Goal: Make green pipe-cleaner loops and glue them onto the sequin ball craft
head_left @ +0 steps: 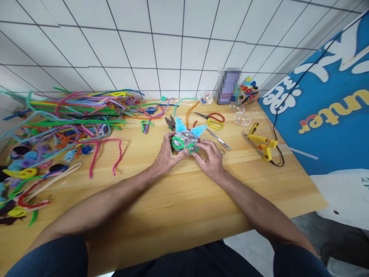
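Between both hands, just above the wooden table, is a grey mottled ball (187,137) with two light-blue ear-shaped pieces (198,131) standing on top. Two green pipe-cleaner rings lie on its front; the left ring (177,143) shows whole, the other partly behind fingers. My left hand (167,154) wraps the ball's left side, thumb along the bottom. My right hand (211,158) has its fingertips closed at the lower right, by the second green ring (191,147). Pliers (170,122) lie just behind the ball, and a utility knife (219,140) rests right of it.
Piled pipe cleaners (77,107) cover the table's left side. Scissors (213,120) lie behind my right hand. A yellow glue gun (263,144) with its cord is at the right. Clear plastic shells (242,118) and a propped phone-like screen (229,86) stand near the tiled wall.
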Demonstrator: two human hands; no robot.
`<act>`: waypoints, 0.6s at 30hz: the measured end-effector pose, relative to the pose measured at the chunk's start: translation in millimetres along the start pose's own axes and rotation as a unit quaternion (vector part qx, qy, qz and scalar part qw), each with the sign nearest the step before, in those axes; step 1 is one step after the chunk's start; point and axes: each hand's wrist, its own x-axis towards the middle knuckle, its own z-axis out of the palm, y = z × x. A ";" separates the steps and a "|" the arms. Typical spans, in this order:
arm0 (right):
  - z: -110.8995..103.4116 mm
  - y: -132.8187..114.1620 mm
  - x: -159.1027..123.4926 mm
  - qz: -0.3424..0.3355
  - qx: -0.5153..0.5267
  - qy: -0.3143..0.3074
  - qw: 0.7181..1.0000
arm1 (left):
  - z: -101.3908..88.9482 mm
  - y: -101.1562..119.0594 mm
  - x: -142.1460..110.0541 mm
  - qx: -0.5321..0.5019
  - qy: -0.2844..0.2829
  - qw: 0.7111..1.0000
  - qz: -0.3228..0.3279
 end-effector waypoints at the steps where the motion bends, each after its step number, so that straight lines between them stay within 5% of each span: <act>1: -0.1 -0.1 0.0 0.002 0.000 -0.001 1.000 | 0.0 0.7 0.1 -0.001 0.000 1.000 0.001; 18: 0.1 -1.3 -1.3 -0.017 -0.004 0.015 1.000 | -4.0 8.7 2.1 0.011 -0.011 1.000 -0.002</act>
